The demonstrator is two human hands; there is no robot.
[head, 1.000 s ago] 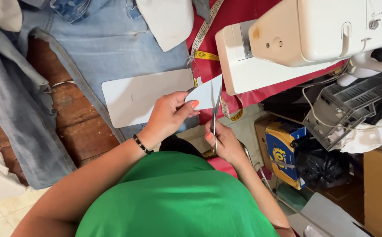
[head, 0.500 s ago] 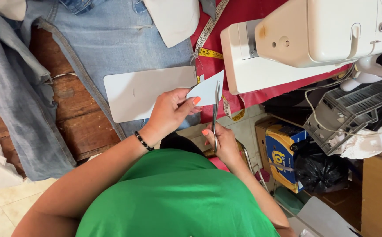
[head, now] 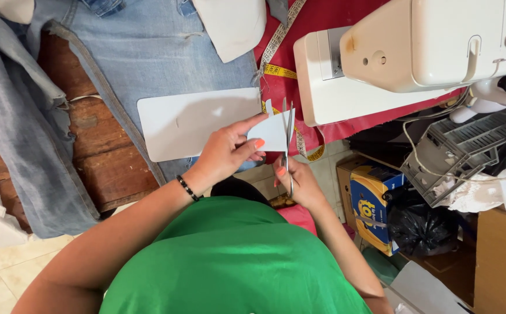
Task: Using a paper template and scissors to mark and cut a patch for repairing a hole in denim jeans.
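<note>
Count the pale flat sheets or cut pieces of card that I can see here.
2. One small piece is pinched in the left hand against the scissors; one larger sheet lies on the jeans. Others may be hidden.

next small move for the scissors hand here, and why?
Probably close the scissors for one short snip, then feed the card a little further in. The right hand holds the scissors with the blades along the card's right edge, and the left hand pinches the card. The cut looks unfinished.
</note>
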